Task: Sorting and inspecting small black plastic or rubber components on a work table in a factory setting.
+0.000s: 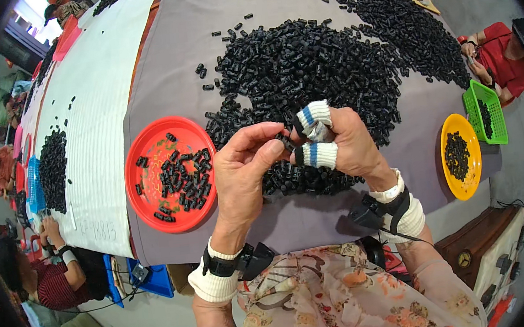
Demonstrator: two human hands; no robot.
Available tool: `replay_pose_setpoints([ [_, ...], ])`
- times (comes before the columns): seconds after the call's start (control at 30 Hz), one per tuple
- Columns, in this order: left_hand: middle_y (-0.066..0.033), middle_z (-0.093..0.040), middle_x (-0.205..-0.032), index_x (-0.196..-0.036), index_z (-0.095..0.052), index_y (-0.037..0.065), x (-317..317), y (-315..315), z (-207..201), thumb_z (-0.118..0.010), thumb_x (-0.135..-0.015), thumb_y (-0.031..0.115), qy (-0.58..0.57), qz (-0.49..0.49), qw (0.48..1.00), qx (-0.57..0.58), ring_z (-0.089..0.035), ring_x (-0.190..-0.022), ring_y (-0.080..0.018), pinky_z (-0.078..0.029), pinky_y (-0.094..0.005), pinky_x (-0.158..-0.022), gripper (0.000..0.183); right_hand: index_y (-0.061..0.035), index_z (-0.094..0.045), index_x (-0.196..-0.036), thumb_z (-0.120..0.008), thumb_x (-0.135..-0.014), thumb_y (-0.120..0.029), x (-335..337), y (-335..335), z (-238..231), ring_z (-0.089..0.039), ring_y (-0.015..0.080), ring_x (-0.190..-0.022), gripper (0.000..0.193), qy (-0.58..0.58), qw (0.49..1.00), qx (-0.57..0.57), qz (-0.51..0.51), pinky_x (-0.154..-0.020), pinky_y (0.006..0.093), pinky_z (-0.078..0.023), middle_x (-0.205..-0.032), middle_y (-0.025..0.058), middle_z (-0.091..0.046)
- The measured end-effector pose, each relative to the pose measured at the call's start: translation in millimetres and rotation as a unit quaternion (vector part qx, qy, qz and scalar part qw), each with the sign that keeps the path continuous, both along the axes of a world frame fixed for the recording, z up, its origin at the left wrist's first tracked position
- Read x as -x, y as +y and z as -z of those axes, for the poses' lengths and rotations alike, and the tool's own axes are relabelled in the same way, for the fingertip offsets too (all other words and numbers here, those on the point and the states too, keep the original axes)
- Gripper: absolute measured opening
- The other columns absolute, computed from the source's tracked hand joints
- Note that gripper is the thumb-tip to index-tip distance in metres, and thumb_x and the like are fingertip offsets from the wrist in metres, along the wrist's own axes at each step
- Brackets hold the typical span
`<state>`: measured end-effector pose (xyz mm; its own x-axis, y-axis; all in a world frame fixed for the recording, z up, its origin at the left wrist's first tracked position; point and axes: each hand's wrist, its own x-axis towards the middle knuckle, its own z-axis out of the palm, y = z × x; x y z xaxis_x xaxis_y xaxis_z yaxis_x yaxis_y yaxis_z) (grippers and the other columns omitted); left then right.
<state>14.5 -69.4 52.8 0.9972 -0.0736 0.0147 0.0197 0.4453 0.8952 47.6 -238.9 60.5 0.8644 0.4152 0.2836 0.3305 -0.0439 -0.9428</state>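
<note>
In front of me, over the near edge of a big pile of small black cylindrical parts (303, 65), my two hands meet. My left hand (241, 175) is closed, pinching one small black part (286, 141) between thumb and fingertips. My right hand (355, 145) is closed too, its fingertips against that part. White knit sleeves with blue and black stripes cover its thumb and finger. Something greyish shows between them, too small to make out. Left of my left hand, a red plate (141, 203) holds several loose black parts.
A yellow plate (476, 174) and a green basket (496, 117) with black parts stand at the right. A person in red (507, 58) works beyond them. Leftward lies a white-covered table (93, 148) with another pile and a blue basket (35, 185); a person in a striped top (58, 277) sits there.
</note>
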Motion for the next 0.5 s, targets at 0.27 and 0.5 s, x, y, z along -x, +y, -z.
replay_pose_setpoints([
  [0.27, -0.0098, -0.061, -0.097, -0.106, -0.057, -0.003, -2.3, 3.5, 4.6, -0.058, -0.083, 0.001, -0.004, 0.035, 0.994, 0.107, -0.059, -0.083, -0.0130, -0.051, -0.0262, -0.073, 0.023, -0.0029, -0.060, -0.085, -0.074, -0.071, -0.012, 2.4, 2.9, -6.6, -0.047, 0.0032, -0.056, 0.022, 0.003, 1.000, 0.026, 0.015, -0.049, 0.0209, -0.040, -0.064, -0.0005, -0.058],
  [0.5, -0.0057, -0.061, -0.090, -0.104, -0.056, -0.001, -5.7, 4.5, 10.3, -0.058, -0.084, 0.003, 0.048, 0.051, 0.980, 0.187, -0.058, -0.079, -0.0114, -0.050, -0.0255, -0.071, 0.021, -0.0017, -0.059, -0.085, -0.074, -0.071, -0.018, -0.9, 5.3, -12.0, -0.049, 0.0075, -0.053, 0.026, -0.008, 0.996, 0.087, -0.006, -0.049, 0.0247, -0.040, -0.061, 0.0042, -0.056],
])
